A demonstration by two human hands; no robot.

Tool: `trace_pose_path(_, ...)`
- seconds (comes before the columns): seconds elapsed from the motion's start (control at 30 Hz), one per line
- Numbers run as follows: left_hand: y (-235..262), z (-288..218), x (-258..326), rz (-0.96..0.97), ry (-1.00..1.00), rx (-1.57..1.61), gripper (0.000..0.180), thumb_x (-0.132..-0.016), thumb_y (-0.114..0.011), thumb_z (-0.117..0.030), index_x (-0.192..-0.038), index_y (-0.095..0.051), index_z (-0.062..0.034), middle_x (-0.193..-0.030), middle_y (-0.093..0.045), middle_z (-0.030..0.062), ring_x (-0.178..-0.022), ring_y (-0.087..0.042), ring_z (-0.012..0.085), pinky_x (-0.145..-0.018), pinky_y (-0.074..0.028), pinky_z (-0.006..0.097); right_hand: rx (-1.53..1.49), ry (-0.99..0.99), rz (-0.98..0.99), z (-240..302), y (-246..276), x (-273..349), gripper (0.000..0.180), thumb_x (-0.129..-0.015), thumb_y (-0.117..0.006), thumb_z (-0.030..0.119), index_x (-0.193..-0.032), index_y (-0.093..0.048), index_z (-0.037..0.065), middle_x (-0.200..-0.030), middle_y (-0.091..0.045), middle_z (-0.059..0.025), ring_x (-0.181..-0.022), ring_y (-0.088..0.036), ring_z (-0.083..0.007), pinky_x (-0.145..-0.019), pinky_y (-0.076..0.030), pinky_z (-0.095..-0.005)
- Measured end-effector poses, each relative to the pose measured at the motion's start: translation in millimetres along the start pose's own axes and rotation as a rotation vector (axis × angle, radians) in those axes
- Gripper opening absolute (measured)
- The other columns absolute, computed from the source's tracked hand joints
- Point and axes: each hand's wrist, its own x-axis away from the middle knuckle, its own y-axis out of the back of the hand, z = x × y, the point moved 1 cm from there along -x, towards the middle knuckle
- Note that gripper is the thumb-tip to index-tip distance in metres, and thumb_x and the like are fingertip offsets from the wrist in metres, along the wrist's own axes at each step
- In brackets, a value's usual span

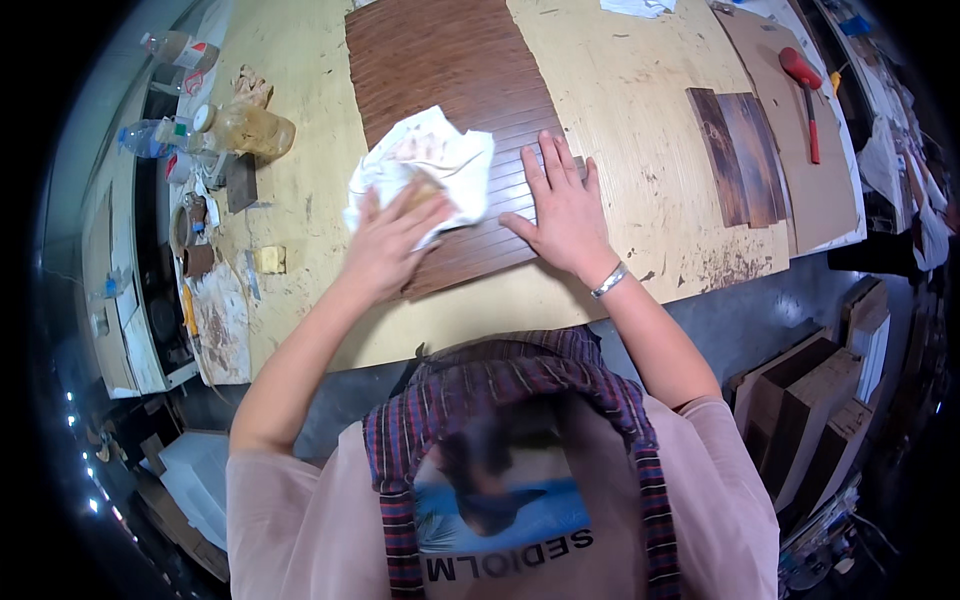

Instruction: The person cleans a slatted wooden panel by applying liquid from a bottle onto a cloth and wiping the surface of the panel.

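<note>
A long brown wooden panel (440, 60) with grooves across it lies on the pale tabletop and runs away from me. My left hand (393, 240) presses a crumpled white cloth (455, 160) onto the near part of the panel, fingers bent over it. The cloth has brownish stains, and a yellowish patch shows by the fingertips; I cannot tell if it is a stain or a separate pad. With fingers spread, my right hand (562, 215) rests flat on the panel's near right edge, holding nothing. A silver bracelet (609, 281) circles that wrist.
A jug of amber liquid (255, 130) and clear plastic bottles (150, 138) stand at the left. Nearby lie a dark block (241, 182) and a yellow sponge-like piece (270, 260). On the right are dark wood strips (735, 160) and a red mallet (800, 70) on cardboard (825, 195).
</note>
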Motion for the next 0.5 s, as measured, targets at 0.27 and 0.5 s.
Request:
trace_pose_path(0.27,20,59,20,0.158,-0.131,-0.186,0.052,-0.094,-0.060,-0.029,-0.146,-0.050,-0.0247,-0.153,-0.047,-0.0068,-0.146,-0.036,0.0263,-0.120,-0.014,0.062,-0.105,0.034,-0.143,-9,-7,0,0.079,-0.085,-0.069,0.044,-0.147,-0.043,0.002,-0.157,-0.032,-0.0223,-0.147,-0.029,-0.0363,-0.118,-0.029,-0.0462)
trace_pose_path(0.5,13,35,-15,0.057,-0.339,-0.073,0.051,-0.092,-0.065,-0.030,-0.141,-0.055,-0.0231,-0.151,-0.049,-0.0090,-0.145,-0.037,0.0211,-0.120,-0.015,0.061,-0.035,0.036,-0.073,-6,-8,2,0.079,-0.088,-0.065,0.045,-0.149,-0.039,0.003,-0.160,-0.028,-0.0206,-0.149,-0.024,-0.0360,-0.120,-0.028,-0.0443)
